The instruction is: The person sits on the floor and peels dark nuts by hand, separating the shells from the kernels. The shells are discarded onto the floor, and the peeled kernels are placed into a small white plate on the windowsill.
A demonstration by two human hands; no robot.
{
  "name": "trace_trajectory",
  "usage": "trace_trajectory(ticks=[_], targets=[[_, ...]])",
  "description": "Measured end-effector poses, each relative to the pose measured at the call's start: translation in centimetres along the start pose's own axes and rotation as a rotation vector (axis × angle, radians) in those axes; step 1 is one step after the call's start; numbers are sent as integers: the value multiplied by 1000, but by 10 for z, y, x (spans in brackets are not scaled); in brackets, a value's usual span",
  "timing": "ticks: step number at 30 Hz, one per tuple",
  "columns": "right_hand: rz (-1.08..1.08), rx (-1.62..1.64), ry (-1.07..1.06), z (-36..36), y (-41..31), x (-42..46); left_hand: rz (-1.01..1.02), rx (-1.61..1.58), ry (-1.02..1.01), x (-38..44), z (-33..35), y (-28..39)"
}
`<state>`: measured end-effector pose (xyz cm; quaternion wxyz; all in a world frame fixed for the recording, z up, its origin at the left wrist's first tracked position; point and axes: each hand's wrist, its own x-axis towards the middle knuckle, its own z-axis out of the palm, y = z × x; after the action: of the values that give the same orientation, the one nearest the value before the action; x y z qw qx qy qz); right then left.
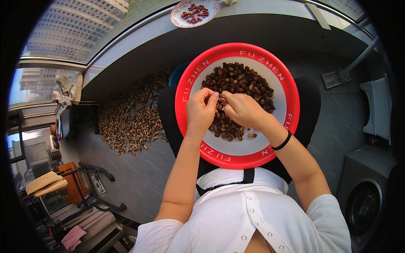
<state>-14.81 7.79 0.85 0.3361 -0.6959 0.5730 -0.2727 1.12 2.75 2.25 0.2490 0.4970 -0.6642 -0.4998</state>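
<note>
A red and white round basin [193, 134] rests on my lap, holding a heap of dark unshelled peanuts [240, 80]. Above the heap my left hand [204, 109] and my right hand [245, 109] meet at the fingertips, both gripping one peanut pod [221, 100] with reddish-pink showing at it. The fingers partly hide the pod. One lighter pod [252, 135] lies apart on the basin's white bottom. Beyond the basin, a patterned plate [210, 21] on the window ledge carries red peanut kernels [193, 13].
Many light unshelled peanuts [129, 121] are spread over the grey floor at the left, near a partly hidden blue container [177, 74]. Shoes [68, 88] stand at the far left. A front-loading washing machine [364, 196] is at the right, with a floor mop [340, 77] beyond.
</note>
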Motion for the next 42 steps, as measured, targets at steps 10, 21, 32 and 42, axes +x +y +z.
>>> trace_trajectory(ticks=[10, 21, 32, 42], targets=[[52, -27, 183, -3, -6, 1, -342, -1193, 65, 6, 11, -17], [391, 1422, 18, -6, 15, 7, -212, -984, 159, 3, 21, -13], [587, 1463, 270, -14, 19, 8, 439, -169, 440, 28, -12, 3], [147, 1318, 973, -50, 36, 2, 609, 528, 430, 84, -56, 0]])
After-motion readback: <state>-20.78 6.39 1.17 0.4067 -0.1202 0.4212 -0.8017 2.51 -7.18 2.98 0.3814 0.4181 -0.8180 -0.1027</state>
